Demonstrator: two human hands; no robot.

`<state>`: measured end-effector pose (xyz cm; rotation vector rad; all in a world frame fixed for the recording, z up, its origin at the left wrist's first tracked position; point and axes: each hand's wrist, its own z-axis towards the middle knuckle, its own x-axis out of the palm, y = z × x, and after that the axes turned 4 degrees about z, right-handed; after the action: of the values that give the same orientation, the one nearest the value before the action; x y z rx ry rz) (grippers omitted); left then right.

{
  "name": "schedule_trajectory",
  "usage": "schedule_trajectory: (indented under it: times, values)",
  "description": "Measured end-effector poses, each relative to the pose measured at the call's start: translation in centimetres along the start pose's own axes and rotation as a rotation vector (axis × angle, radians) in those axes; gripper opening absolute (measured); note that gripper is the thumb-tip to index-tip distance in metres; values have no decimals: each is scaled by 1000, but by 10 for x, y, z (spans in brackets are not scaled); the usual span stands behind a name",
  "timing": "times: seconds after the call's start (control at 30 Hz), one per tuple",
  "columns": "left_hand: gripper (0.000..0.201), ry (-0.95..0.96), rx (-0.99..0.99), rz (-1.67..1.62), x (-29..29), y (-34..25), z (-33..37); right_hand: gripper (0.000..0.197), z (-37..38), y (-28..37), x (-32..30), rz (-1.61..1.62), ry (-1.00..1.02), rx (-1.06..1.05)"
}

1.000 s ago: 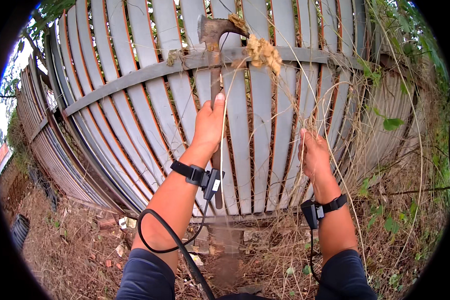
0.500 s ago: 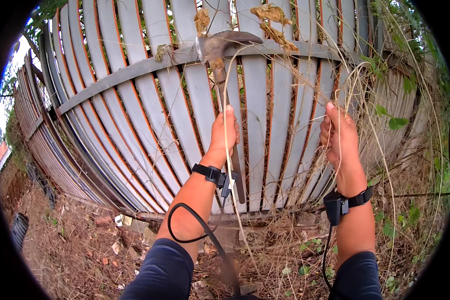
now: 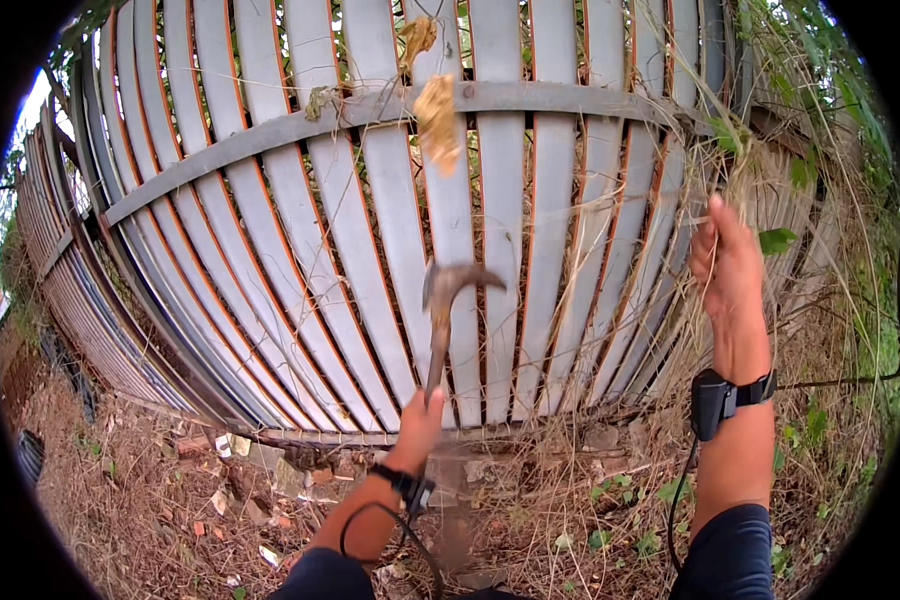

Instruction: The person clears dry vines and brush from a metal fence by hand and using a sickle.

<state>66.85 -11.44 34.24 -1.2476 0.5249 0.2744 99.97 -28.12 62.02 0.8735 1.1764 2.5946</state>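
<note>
In my left hand (image 3: 420, 430) is the handle of a rusty claw hammer (image 3: 457, 278). Its head stands above my fist, in front of the metal fence (image 3: 340, 250), with the curved claw pointing right. My right hand (image 3: 732, 260) is closed at the right end of the fence slats, its fingers curled round thin dry vine stems (image 3: 712, 180) that are partly hidden. A crumpled dry leaf (image 3: 436, 122), blurred, hangs before the fence rail, with another dry leaf (image 3: 417, 40) above it.
A curved grey rail (image 3: 370, 108) crosses the fence slats. Tangled vines with green leaves (image 3: 776, 240) hang at the right. Dry stalks, stones and broken brick (image 3: 195, 447) cover the ground below. Black cables (image 3: 682, 500) run from the bands on both my wrists.
My left hand has come down and nearer with the hammer, its head dropping from the rail to mid-fence. My right hand has moved right with the vine stems. The hanging leaf has swung left and down.
</note>
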Motion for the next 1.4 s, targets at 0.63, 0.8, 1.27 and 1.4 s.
schedule_trajectory:
  times: [0.63,0.8,1.27,1.4]
  values:
    - [55,134,-285,204,-112,235,-218,28,-499,-179,-351,-1223,-356,612]
    - [52,117,-322,212,-142,268,-252,26,-652,-111,-344,-1935,-6,413]
    - [50,119,-315,198,-181,308,-295,22,-577,-97,-84,-32,-470,1059]
    - [46,94,-417,86,-188,315,-309,14,-504,-168,-6,45,-459,1094]
